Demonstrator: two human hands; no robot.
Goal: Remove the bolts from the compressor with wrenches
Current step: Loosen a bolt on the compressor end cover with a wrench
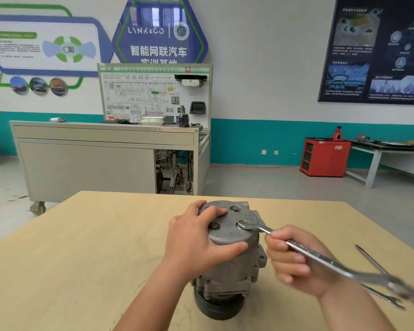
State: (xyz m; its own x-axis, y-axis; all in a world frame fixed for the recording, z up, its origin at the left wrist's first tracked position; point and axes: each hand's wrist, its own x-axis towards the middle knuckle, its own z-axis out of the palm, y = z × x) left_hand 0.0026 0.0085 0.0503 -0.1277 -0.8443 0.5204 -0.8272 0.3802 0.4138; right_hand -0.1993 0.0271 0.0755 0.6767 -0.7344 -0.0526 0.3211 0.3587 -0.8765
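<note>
A pale wooden bench (81, 247) in a training workshop carries the compressor (232, 266), upright at its middle. The left hand (196, 242) clamps the top; the right hand (294, 259) has its grip closed round the wrench (304, 250), ring on the 3 o'clock bolt (242, 223) (12 and 9 look seated). Best keep the ring flat and fully down, pulling steadily.

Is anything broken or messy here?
Nothing on the table looks wrong. The compressor stands upright, the left hand steadies it, and the right hand holds a wrench on a bolt. Only small reddish marks stain the floor, far left.
</note>
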